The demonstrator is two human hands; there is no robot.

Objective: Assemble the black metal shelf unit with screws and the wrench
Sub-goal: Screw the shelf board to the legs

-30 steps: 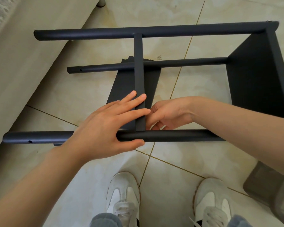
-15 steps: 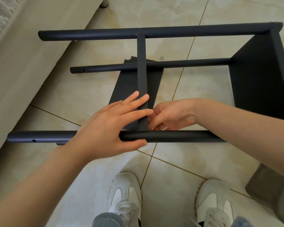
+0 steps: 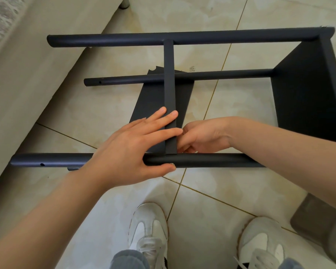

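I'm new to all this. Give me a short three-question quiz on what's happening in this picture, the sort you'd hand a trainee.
1. True or false: the left hand lays straight fingers across the black shelf edge.
2. Where do the curled fingers of the right hand sit? A) where the shelf edge meets the near tube; B) at the near tube's open left end; C) at the shelf edge's far end.
3. Is a wrench in view?

Key: 1 true. 2 A. 3 No. Anything the right hand may hold is hidden.
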